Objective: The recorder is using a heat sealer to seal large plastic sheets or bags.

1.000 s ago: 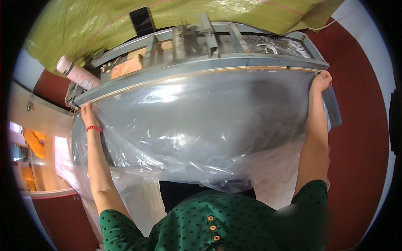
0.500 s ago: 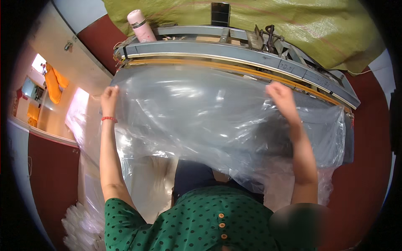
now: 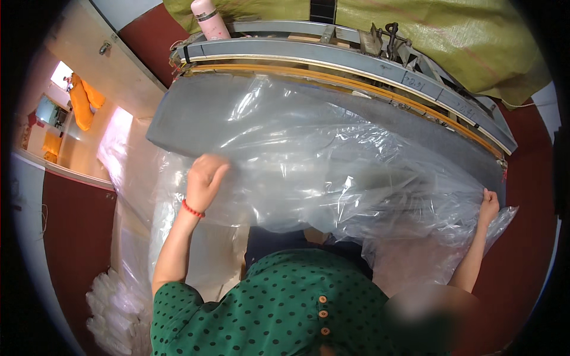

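A large clear plastic sheet (image 3: 279, 172) lies in creases over a dark grey padded surface (image 3: 190, 107) and drapes over its front edge. At the far right, my right hand (image 3: 488, 206) is closed on the sheet's edge, pinching it into gathered folds. My left hand (image 3: 206, 178), with a red bead bracelet at the wrist, is over the left part of the sheet. Its thumb stands out, but the fingertips are blurred by motion, so whether they grip the plastic cannot be told.
Behind the pad runs a long grey metal frame (image 3: 267, 48) with a yellow-orange strip (image 3: 285, 74) along it. A pink bottle (image 3: 209, 21) stands at its back left, a metal clamp (image 3: 390, 38) at its right. Bunched clear plastic (image 3: 119, 308) lies at lower left, near a doorway.
My left hand has moved right and toward me from the pad's left edge. My right hand has moved right and nearer, pulling the sheet with it. More of the grey pad shows.
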Action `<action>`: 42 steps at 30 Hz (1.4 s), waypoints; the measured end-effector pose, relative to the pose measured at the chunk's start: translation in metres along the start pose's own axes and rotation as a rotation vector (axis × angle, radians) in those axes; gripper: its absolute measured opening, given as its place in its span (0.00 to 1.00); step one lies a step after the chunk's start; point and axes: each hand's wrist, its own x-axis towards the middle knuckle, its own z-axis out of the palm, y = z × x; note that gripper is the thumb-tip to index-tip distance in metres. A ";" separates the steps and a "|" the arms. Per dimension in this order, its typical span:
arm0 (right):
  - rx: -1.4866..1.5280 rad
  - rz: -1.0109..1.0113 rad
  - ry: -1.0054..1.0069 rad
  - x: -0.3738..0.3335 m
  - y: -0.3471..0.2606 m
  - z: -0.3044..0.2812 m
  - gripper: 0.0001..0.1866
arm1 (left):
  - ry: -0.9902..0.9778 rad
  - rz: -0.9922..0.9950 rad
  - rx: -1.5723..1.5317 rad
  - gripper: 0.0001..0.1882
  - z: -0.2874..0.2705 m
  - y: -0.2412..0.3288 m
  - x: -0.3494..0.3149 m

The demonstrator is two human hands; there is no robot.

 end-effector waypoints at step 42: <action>0.161 -0.027 0.013 0.009 0.031 0.008 0.16 | -0.006 0.003 0.284 0.13 0.084 -0.027 0.156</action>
